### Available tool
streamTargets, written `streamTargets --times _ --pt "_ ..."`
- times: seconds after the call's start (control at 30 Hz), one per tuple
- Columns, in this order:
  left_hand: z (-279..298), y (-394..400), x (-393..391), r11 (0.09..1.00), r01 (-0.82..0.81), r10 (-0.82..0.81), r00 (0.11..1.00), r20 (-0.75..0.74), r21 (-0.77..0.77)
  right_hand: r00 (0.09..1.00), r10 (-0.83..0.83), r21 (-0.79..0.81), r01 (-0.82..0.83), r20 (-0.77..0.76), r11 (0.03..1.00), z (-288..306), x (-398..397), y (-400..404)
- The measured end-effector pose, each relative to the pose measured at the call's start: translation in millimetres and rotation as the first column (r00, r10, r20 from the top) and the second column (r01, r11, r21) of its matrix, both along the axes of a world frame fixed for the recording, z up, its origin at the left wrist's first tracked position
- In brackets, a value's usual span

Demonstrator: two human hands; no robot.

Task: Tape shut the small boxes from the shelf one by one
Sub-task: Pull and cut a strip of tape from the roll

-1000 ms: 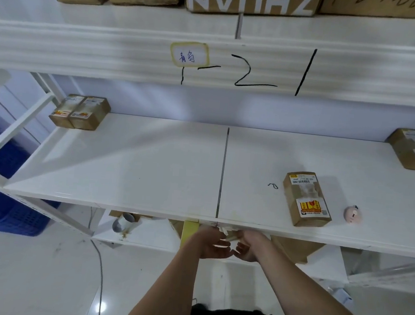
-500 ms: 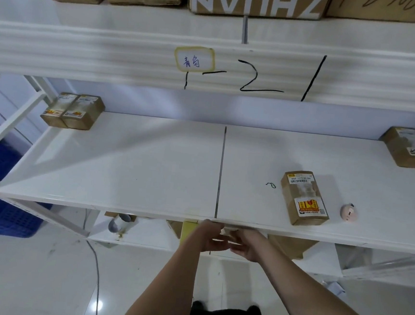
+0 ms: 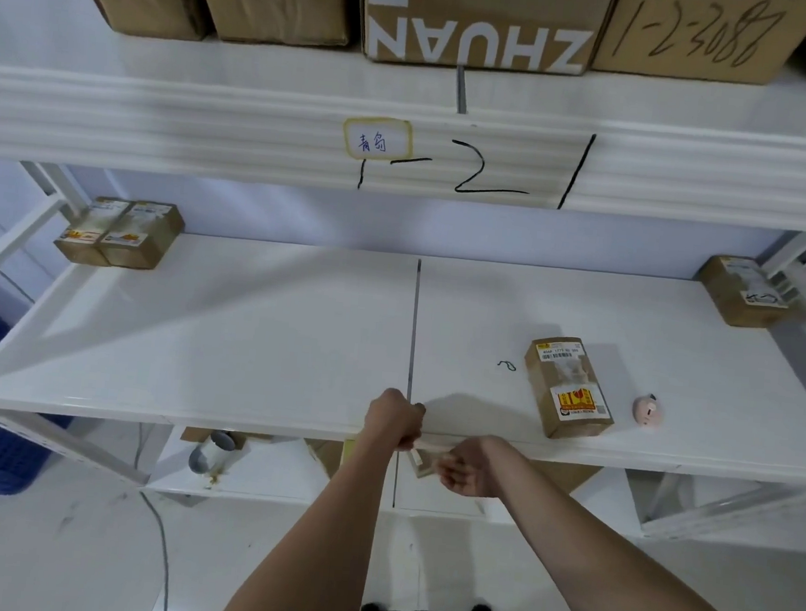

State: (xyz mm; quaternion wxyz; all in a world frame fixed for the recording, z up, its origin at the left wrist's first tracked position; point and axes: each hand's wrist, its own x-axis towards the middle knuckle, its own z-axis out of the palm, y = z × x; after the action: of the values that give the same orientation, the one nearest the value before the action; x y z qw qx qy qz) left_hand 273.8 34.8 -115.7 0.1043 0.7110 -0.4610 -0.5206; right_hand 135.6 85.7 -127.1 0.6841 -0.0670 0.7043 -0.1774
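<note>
- Shelving of white metal fills the view; the middle shelf point(image 3: 242, 340) lies at chest height, seen from above through a head-worn camera
- Both bare forearms reach forward to the shelf's front edge, near its centre seam
- The left hand point(image 3: 393, 424) is a curled fist at the edge; its grip appears to hold one end of a pale strip of tape point(image 3: 422, 458); what lies inside the fist is hidden
- The right hand point(image 3: 469, 467) sits just below the edge, fingers curled, pinching the other end of that strip
- One small box point(image 3: 569, 388) with printed labels lies closed on the shelf, to the right of the hands and apart from them; its contents cannot be seen
- A small pink figure point(image 3: 647, 410) lies just beside that box
- Two small boxes point(image 3: 120, 234) sit touching at the back left corner; another small box point(image 3: 743, 291) at the back right
- Large cartons point(image 3: 479, 19) stand closed on the upper shelf
</note>
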Motion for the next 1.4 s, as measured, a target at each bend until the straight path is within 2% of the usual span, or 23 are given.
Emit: streamTargets --times 0.17,0.33,0.5,0.73,1.13,1.27,1.33,1.4 --pt "0.0 0.9 -5.2 0.997 0.077 -0.077 0.997 0.001 -0.028 0.999 0.039 0.038 -0.039 -0.013 0.999 24.8 2.9 -2.4" --pt "-9.4 4.7 1.2 0.996 0.014 -0.016 1.000 -0.015 -0.088 1.000 0.009 0.024 -0.008 -0.013 1.000 41.1 4.0 -1.2" --pt "-10.8 5.8 2.1 0.994 -0.028 0.024 0.999 -0.045 -0.105 0.997 0.051 -0.015 -0.052 -0.057 0.999 56.8 0.9 -3.5" --pt "-12.2 6.2 2.8 0.992 -0.087 0.081 0.993 -0.081 -0.086 0.981 0.170 -0.011 -0.172 -0.096 0.985 76.9 -5.6 -3.6" --pt "-11.4 7.9 0.4 0.990 -0.122 0.118 0.991 -0.059 -0.076 0.950 0.256 -0.071 -0.272 -0.179 0.960 94.9 -7.0 -8.3" --pt "-13.3 5.9 -3.3 0.988 -0.148 0.146 0.988 -0.046 -0.038 0.933 0.292 -0.156 -0.327 -0.211 0.932 127.7 -15.8 -29.1" --pt "-7.1 3.6 -7.5 0.980 -0.195 0.198 0.974 -0.114 0.038 0.903 0.335 -0.209 -0.394 -0.268 0.895 146.7 -24.7 -39.8" --pt "2.3 -1.5 -8.5 0.947 -0.238 0.299 0.896 -0.328 0.215 0.875 0.372 -0.230 -0.449 -0.311 0.863 159.2 -34.4 -45.6"
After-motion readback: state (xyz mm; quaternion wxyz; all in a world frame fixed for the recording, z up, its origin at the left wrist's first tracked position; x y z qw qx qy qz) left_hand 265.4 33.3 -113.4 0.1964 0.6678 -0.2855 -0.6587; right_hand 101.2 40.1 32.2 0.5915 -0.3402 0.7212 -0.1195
